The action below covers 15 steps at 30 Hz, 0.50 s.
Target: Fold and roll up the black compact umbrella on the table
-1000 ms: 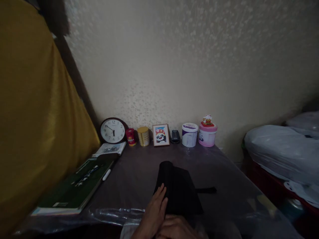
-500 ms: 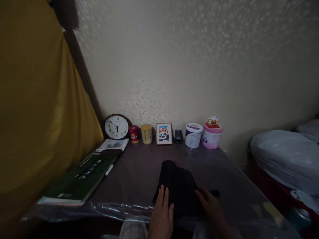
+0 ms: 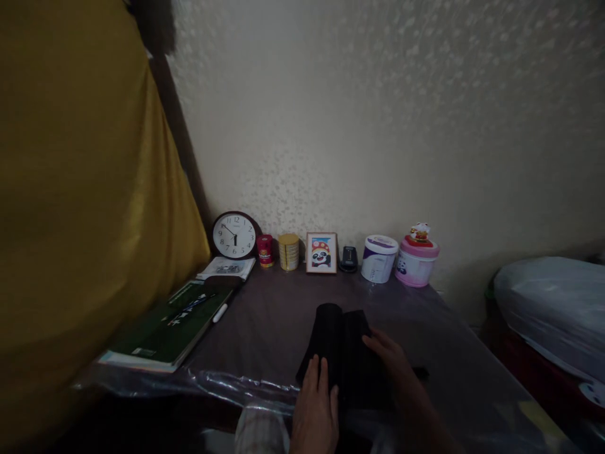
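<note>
A black, folded piece of cloth (image 3: 326, 337) lies near the table's front edge, with a rounded fold on its left part. A dark strap-like end sticks out to its right. My left hand (image 3: 316, 403) rests on the lower left of the cloth, its fingers stretched out flat and close together. At the right side of the cloth, my right hand (image 3: 390, 356) pinches the edge and bends that side inward. The underside of the cloth is hidden, and its dark folds are hard to tell apart.
A green book (image 3: 174, 325) with a pen on it lies at left beside a white marker (image 3: 220, 313). Along the wall stand a clock (image 3: 235, 235), red tin (image 3: 265, 251), yellow tin (image 3: 288, 252), panda picture (image 3: 321, 253) and two tubs. Clear plastic covers the table (image 3: 265, 328).
My right hand has moved up and inward, lifting the cloth's right side into a fold. My left hand stays on the cloth. The whole view has shifted slightly.
</note>
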Motion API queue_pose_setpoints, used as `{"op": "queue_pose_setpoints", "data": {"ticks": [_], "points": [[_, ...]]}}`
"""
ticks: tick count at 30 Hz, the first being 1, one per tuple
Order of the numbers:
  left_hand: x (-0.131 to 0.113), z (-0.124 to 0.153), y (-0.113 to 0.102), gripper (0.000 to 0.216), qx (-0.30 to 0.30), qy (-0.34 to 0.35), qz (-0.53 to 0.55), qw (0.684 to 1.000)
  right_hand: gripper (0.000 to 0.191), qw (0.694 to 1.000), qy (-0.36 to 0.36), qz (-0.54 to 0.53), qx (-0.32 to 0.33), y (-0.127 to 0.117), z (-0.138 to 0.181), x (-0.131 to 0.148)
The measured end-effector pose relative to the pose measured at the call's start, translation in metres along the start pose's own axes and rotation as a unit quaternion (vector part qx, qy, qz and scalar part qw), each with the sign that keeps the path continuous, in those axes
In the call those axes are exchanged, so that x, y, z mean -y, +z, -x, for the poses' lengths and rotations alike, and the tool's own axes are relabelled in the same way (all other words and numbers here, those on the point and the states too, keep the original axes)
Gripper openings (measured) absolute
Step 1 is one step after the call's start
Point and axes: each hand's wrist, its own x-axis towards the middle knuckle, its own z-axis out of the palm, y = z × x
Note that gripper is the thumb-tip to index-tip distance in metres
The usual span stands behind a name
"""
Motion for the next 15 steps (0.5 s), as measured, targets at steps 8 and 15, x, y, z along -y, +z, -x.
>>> {"op": "queue_pose_setpoints", "data": {"ticks": [8,15], "points": [[-0.007,-0.004,-0.019,0.049,0.092,-0.013,-0.018,0.996,0.060,0.995,0.032,0.091,-0.003,0.062,-0.019,0.009],[-0.013,-0.005,-0.032,0.048,0.114,-0.027,-0.031,0.993,0.049,0.993,0.055,0.098,0.042,0.090,-0.035,-0.005]]}}
